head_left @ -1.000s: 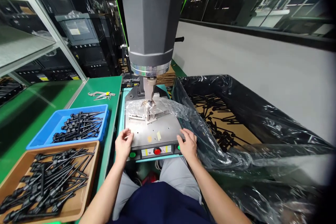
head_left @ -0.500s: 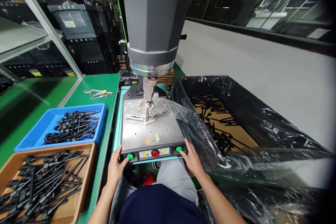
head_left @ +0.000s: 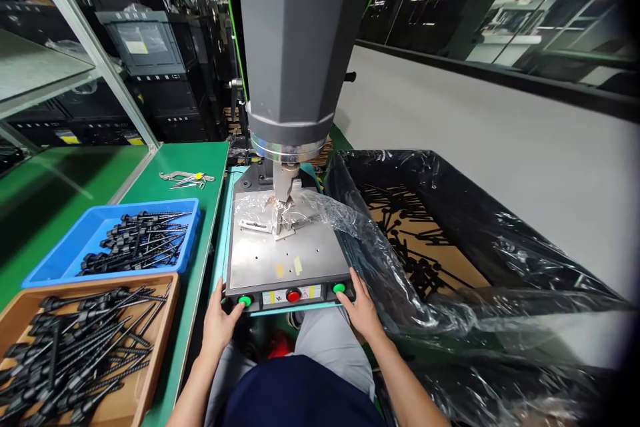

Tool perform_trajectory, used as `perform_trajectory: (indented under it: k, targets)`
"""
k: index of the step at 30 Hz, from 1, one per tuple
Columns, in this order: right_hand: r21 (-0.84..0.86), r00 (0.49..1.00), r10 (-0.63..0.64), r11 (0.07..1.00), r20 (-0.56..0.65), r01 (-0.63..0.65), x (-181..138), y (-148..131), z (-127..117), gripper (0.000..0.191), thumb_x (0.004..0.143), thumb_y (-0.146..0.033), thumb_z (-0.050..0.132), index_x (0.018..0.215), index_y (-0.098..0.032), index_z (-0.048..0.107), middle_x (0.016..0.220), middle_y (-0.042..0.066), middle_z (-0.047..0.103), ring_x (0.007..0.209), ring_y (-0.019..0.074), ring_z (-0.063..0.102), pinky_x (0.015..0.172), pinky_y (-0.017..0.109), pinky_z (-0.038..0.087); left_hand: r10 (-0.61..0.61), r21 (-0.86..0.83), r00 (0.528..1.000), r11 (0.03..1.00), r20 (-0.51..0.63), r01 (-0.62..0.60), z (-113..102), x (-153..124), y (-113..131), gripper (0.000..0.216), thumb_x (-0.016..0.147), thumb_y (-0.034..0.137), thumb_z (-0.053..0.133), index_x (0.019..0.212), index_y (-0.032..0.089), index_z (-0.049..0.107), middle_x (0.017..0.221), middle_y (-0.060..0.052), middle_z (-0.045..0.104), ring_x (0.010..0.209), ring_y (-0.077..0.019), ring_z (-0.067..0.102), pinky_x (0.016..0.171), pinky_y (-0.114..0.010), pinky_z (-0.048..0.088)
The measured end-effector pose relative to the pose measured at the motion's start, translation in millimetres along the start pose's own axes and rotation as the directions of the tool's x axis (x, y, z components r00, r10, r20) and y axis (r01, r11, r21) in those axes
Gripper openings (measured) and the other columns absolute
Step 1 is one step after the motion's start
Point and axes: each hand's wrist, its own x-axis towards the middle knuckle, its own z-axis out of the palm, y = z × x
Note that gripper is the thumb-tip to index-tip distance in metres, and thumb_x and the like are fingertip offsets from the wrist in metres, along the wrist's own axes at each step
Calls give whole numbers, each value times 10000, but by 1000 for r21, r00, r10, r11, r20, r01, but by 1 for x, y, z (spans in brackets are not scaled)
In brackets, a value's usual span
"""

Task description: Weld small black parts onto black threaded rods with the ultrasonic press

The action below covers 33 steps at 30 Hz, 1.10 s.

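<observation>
My left hand (head_left: 220, 323) rests at the front left corner of the press base, its thumb on the left green button (head_left: 245, 301) and its fingers along the side. On the opposite corner, my right hand (head_left: 363, 310) has its thumb on the right green button (head_left: 339, 288). A red button (head_left: 293, 295) sits between them. Above the steel plate (head_left: 260, 267), the grey press head (head_left: 295, 47) points its metal horn (head_left: 283, 180) down at a small metal fixture (head_left: 279, 219). Clear plastic film (head_left: 335, 207) lies around the fixture; any part under the horn is hard to make out.
On the green bench at left stand a blue tray (head_left: 55, 260) and a brown tray (head_left: 167, 327), both holding black drill-like rods. Hex keys (head_left: 187, 178) lie behind them. At right, a plastic-lined box (head_left: 470, 260) holds more black rods on cardboard.
The press head and horn have come down slightly toward the fixture. Both my hands keep their thumbs on the green buttons. The camera view has shifted a little.
</observation>
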Motion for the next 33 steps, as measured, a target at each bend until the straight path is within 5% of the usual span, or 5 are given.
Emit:
perform_trajectory:
  k: [11,18,21,27,33]
  targets:
    - [16,999,29,999,-12,-29,0,-4,0,735,895,-490,514,1535,-240,254,1521,134,386,1401,304,390,1115,505,390,-65,-66,996,996,-58,61,-1,-2,9,729,753,472,693,1390,194,474,1383,-160,548,1248,-327,551,1063,-502,426]
    - [25,975,53,999,-216,-48,10,-28,-9,558,869,-525,540,1308,-182,573,1299,166,584,1210,316,572,1032,491,471,-10,-360,998,933,-59,-12,5,29,73,439,781,469,672,1100,167,663,1198,-145,664,1095,-271,641,998,-439,489]
    - [75,938,0,997,-346,28,25,-63,-7,417,907,-488,507,1108,-165,679,1162,171,649,1097,297,624,996,480,491,-60,-564,997,822,54,80,15,53,110,440,734,456,741,1042,148,682,1113,-148,700,1046,-254,655,958,-408,505]
    - [397,992,-122,913,36,98,77,-137,26,390,911,-421,490,1155,-170,664,1122,140,700,1015,256,676,876,411,568,-205,-769,850,362,486,527,32,98,171,368,759,435,758,948,133,667,1005,-131,703,795,-159,697,667,-235,562]
    - [326,970,-191,917,-149,230,140,-173,44,501,892,-384,471,1306,-120,571,1359,202,516,1215,290,552,961,445,521,-232,-795,795,118,560,594,41,127,196,168,842,264,696,862,117,617,742,-44,663,588,-103,661,511,-169,550]
